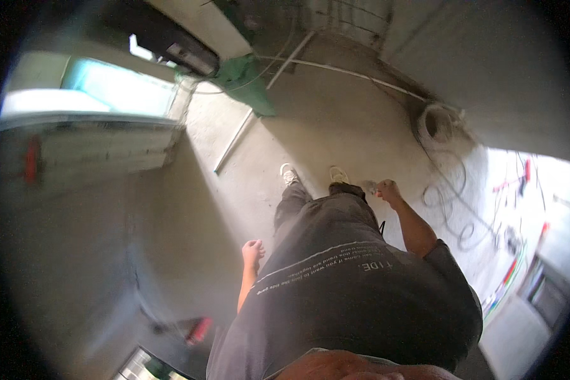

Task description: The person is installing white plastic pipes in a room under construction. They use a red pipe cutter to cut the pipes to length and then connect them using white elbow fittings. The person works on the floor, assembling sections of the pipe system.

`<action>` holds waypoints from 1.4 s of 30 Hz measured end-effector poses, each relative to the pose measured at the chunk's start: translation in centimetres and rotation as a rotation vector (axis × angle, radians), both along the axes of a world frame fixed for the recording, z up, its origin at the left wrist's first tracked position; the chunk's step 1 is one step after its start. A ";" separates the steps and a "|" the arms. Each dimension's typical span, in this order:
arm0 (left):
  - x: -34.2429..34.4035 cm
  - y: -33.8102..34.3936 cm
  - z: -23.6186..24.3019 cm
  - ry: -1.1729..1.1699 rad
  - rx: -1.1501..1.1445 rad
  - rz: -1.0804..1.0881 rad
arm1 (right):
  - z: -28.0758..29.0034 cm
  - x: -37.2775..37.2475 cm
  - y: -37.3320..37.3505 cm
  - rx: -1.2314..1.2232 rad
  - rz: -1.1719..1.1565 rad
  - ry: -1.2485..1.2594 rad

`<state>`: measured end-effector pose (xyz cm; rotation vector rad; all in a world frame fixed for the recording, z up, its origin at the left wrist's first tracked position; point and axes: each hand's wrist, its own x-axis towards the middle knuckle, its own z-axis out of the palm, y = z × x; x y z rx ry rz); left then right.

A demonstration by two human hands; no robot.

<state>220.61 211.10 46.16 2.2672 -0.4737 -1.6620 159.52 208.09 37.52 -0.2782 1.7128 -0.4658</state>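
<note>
My right hand (388,190) is out in front of my right thigh, with its fingers closed. At its fingertips shows a small pale, clear-looking thing (369,186), too blurred to name. My left hand (253,249) hangs beside my left hip, its fingers curled in, and nothing shows in it. Both arms are bent, clear of the dark T-shirt (348,297). Beyond the hands, my white shoes (289,173) stand on the dusty concrete floor (335,126).
Ahead on the left, a green cloth (244,82) hangs near a white pole (233,140) lying on the floor. A long thin pipe (354,73) lies farther off. To the right are a round hollow container (438,123), looped cable (446,199) and a red-handled tool (527,171).
</note>
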 end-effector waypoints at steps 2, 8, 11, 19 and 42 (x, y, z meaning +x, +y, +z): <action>1.8 -4.3 -1.2 0.058 0.062 -0.125 | 0.1 1.6 3.7 0.006 -0.247 0.012; 10.1 -16.5 -2.4 -0.001 -0.013 -0.153 | 5.7 11.7 11.0 -0.159 0.119 0.358; 11.1 -21.4 -2.8 -0.023 -0.135 -0.103 | 7.4 14.5 15.8 -0.066 -0.153 0.291; -5.7 -23.2 -4.3 -0.060 -0.095 -0.723 | 6.3 19.7 37.8 -0.003 -0.988 0.146; -73.3 12.0 -0.3 -0.105 -0.222 -2.115 | 48.1 -16.9 64.0 -1.498 -1.344 0.602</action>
